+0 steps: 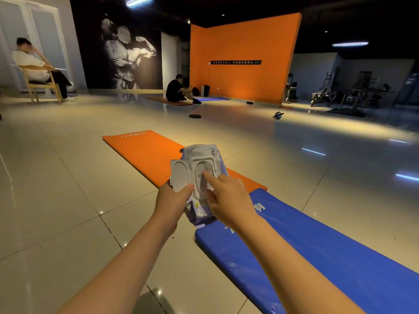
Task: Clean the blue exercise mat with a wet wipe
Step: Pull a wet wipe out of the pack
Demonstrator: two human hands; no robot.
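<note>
Blue foam fills the view from 3 to 5 o'clock: the blue exercise mat (317,257) lies flat on the tiled floor (68,200), its far end meeting an orange mat (145,150) that runs off toward 11 o'clock. No wipe is on it yet.

At the centre, the left hand (174,200) grips the wet wipe pack (201,159) from 7 o'clock, thumb clamped over the edge of the lid (180,175), which is flipped open to the left. The right hand (229,198) comes in from 5 o'clock. Its index finger (209,176) is straight, with the tip in the dispensing opening. The thumb sits apart below it, and nothing shows between the 2.

The step in hand looks like drawing 1 wipe out, so cleaning has not begun. Next, finger and thumb would need to close on the top sheet and pull it toward 5 o'clock while the left hand steadies the pack. The sheet may tear or drag a 2nd one along.
</note>
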